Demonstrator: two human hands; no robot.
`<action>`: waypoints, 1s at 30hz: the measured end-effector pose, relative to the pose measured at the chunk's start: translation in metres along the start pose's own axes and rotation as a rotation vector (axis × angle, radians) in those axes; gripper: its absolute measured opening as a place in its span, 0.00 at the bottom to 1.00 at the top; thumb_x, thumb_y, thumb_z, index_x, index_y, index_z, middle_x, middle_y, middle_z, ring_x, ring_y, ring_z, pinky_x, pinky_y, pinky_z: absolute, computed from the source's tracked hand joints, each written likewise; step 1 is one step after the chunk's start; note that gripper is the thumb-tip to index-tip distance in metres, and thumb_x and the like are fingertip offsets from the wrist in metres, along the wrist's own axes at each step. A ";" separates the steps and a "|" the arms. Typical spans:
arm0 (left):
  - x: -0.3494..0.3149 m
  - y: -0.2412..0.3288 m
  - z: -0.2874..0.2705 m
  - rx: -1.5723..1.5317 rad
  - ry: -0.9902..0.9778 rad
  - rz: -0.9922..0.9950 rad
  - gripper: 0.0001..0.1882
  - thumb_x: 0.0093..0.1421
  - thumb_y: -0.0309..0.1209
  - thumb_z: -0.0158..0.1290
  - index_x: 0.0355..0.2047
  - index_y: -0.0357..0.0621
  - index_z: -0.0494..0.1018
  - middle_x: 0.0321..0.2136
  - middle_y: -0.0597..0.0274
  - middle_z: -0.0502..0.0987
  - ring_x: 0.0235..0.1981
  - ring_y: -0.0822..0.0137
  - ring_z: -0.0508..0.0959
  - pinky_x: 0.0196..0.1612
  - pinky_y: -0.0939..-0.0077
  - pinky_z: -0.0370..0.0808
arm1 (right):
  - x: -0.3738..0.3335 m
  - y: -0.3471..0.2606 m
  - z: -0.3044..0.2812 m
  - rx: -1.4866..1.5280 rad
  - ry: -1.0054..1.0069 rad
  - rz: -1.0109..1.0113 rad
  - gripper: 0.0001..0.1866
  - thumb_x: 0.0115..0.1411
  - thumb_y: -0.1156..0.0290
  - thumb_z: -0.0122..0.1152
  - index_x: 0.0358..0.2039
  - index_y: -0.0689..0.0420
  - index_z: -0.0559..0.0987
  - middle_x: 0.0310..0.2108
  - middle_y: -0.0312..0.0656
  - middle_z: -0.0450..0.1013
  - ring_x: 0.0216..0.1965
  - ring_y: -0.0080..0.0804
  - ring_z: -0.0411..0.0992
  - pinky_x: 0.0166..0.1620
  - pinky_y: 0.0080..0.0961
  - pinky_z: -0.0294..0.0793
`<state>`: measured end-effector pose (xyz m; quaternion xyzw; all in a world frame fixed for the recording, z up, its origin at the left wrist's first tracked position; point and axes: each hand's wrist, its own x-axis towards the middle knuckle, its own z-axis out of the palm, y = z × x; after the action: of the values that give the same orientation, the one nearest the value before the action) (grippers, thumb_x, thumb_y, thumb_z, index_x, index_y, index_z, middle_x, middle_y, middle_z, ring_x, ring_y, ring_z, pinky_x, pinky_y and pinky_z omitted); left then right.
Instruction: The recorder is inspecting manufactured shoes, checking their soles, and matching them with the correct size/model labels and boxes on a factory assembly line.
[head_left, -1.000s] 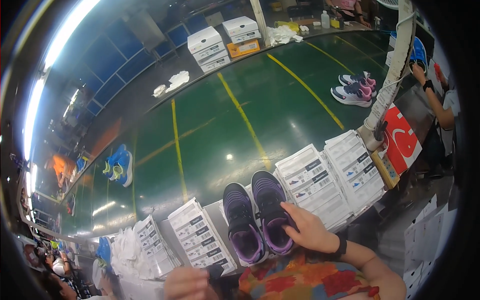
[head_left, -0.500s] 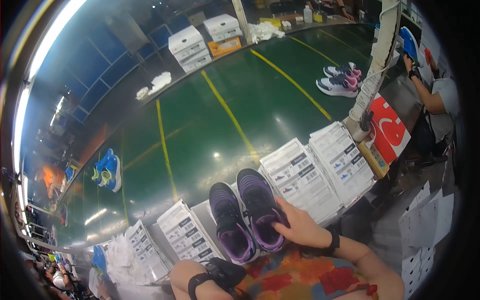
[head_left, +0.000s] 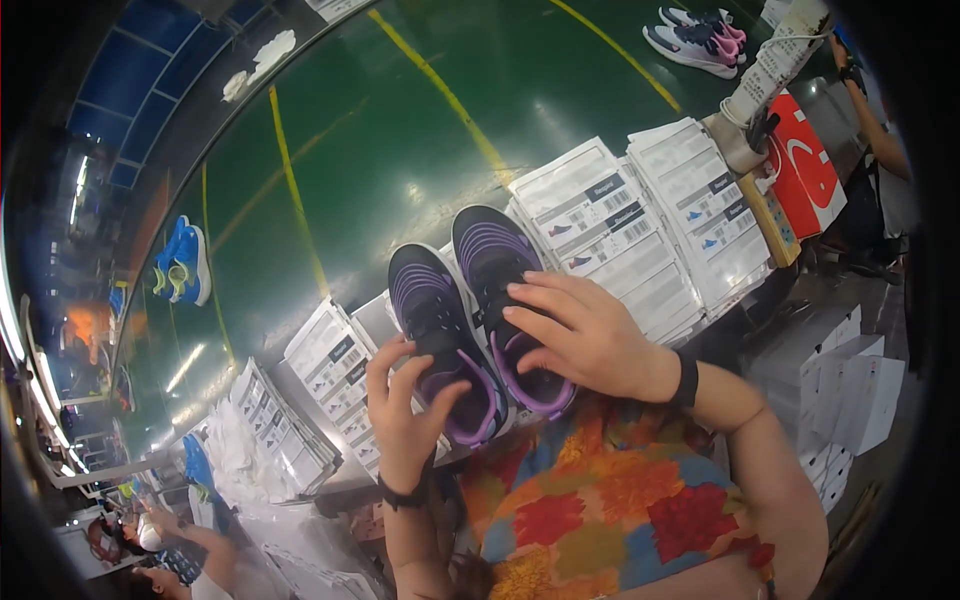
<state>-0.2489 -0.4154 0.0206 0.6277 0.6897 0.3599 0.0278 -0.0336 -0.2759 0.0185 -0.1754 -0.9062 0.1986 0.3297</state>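
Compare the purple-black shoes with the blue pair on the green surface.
The purple-black shoes have the left hand and right hand over them; the blue pair has no hand near. The purple-black shoes show purple collars; the blue pair shows yellow-green ones. Both show whitish sole edges.

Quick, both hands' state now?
Left hand: open, fingers curved at the left shoe; firm hold can't be told.
Right hand: open, fingers spread over the right shoe.
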 end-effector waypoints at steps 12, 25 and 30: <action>0.077 0.008 -0.033 -0.487 -0.299 -0.250 0.08 0.48 0.26 0.66 0.26 0.35 0.80 0.19 0.62 0.76 0.20 0.74 0.73 0.24 0.80 0.66 | 0.081 0.018 -0.028 0.632 -0.341 0.257 0.08 0.54 0.70 0.65 0.27 0.62 0.82 0.22 0.45 0.76 0.24 0.35 0.74 0.30 0.29 0.71; 0.081 0.018 -0.027 -0.585 -0.359 -0.393 0.08 0.49 0.28 0.67 0.23 0.36 0.80 0.18 0.64 0.76 0.21 0.75 0.73 0.26 0.80 0.66 | 0.067 0.015 -0.030 0.575 -0.290 0.317 0.08 0.57 0.69 0.65 0.29 0.60 0.83 0.22 0.41 0.76 0.23 0.31 0.73 0.29 0.27 0.71; 0.086 0.033 -0.037 -0.274 -0.114 0.000 0.10 0.46 0.27 0.66 0.21 0.33 0.77 0.17 0.61 0.74 0.19 0.71 0.71 0.23 0.79 0.61 | 0.068 -0.001 -0.052 0.260 -0.126 0.119 0.09 0.55 0.65 0.68 0.28 0.57 0.83 0.20 0.39 0.72 0.23 0.37 0.71 0.27 0.28 0.69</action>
<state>-0.2576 -0.3577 0.1015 0.6376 0.6313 0.4145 0.1521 -0.0477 -0.2336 0.0912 -0.1716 -0.8798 0.3440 0.2796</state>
